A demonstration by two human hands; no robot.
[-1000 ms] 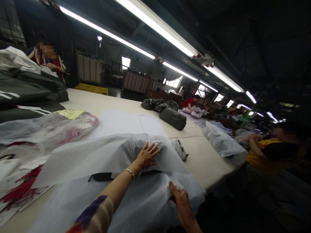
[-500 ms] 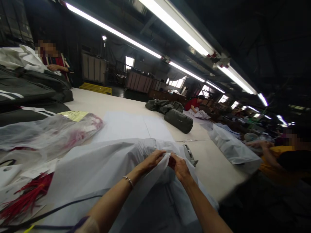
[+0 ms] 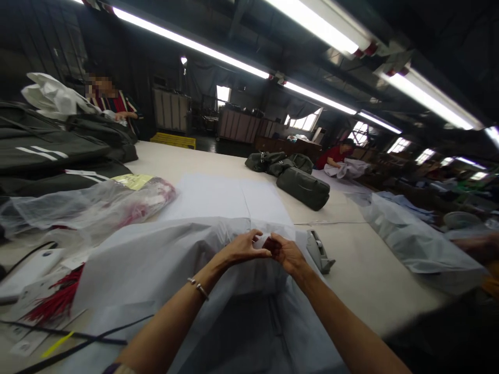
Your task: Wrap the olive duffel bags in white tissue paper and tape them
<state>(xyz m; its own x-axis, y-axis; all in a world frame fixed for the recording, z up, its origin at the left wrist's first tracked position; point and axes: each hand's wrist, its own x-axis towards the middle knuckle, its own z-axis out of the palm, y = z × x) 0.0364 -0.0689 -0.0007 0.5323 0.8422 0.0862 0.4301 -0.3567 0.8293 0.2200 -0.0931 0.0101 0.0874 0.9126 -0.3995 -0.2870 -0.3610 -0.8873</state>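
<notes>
While left hand (image 3: 238,249) curves half-spread, right hand (image 3: 290,256) pinching translucent wrap (image 3: 156,249), dark item (image 3: 249,327) inside

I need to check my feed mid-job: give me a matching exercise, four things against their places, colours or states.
1. Bracelet
2. Hands
3. Dark pile
4. Bunched strings

A. Red
B. Close together over pale sheeting
C. On the left arm
D. Marked with white stripes

Pairs: 1-C, 2-B, 3-D, 4-A

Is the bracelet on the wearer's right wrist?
No, the bracelet is on the left wrist; the right wrist is bare.
</notes>
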